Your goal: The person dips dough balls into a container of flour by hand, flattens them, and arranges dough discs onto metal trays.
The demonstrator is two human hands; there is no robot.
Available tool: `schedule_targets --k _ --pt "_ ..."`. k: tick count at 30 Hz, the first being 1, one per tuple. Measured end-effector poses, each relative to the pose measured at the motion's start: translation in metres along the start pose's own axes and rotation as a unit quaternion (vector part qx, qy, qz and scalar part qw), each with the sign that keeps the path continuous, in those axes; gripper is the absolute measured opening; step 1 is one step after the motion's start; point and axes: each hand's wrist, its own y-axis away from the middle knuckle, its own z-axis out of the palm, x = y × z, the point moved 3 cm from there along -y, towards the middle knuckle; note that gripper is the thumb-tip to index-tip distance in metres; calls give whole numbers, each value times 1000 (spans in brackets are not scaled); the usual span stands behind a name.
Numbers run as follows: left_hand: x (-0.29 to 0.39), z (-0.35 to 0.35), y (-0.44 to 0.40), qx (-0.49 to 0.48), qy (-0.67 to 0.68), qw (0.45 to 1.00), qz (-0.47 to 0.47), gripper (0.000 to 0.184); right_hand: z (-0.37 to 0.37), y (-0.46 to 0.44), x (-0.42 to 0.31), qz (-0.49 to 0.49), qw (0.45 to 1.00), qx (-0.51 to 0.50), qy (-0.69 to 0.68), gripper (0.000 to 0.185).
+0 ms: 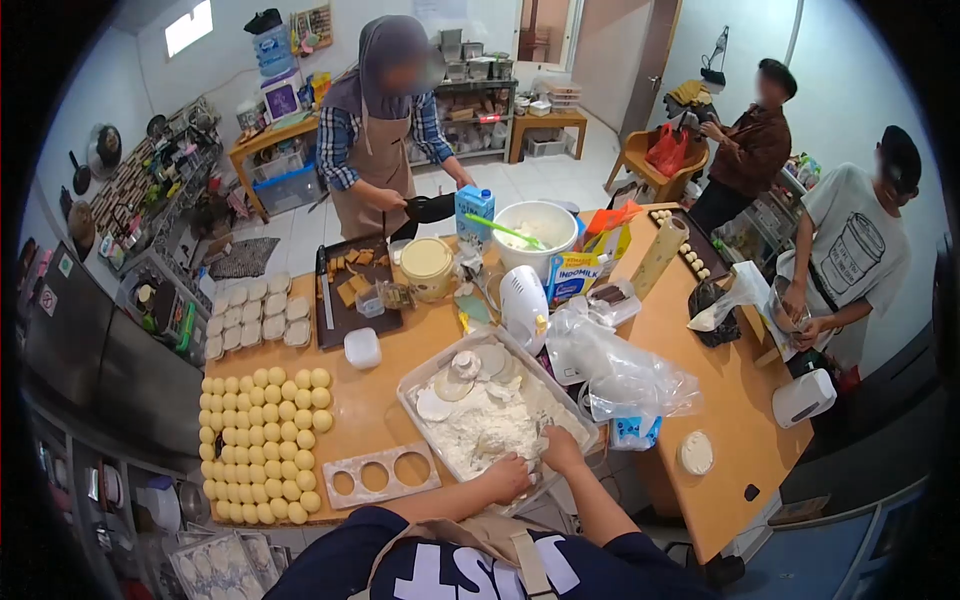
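Note:
A large pale tray [415,385] of white flour [490,420] sits in front of me at the table edge. My left hand [510,478] is low in the flour near the tray's front side, its fingers curled and partly covered. My right hand [562,450] reaches over the tray's right front side with fingers bent; whatever is in them is too small to make out. Round pale discs [492,358] and a small flour-dusted knob-like piece [465,365] lie at the tray's far end. Left of the tray is a flat board with three round holes [375,476].
Rows of yellow dough balls [265,440] and small pale containers [262,312] cover the left side. A hand mixer [524,310], white bucket [508,250] and plastic bags [630,370] stand beyond the tray. One person [385,130] works opposite; two others [755,140] are at right.

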Motion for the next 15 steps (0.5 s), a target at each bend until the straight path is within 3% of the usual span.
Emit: schedule_targets --k 2,5,8,13,15 --pt "0 -1 -7 -50 -5 999 -2 15 -1 -1 1 0 1000 25 -4 38" --pt "-3 -19 -9 -76 95 991 -47 16 0 -1 2 -12 1000 25 -6 38" --pt "-11 -28 -4 55 207 967 -140 20 -5 0 1 -16 999 35 -26 33" --pt "-25 -51 20 60 186 966 -167 29 -10 -14 11 -28 998 33 -46 25" --pt "-28 -48 29 73 195 959 -193 31 0 -25 25 27 987 24 -158 28"
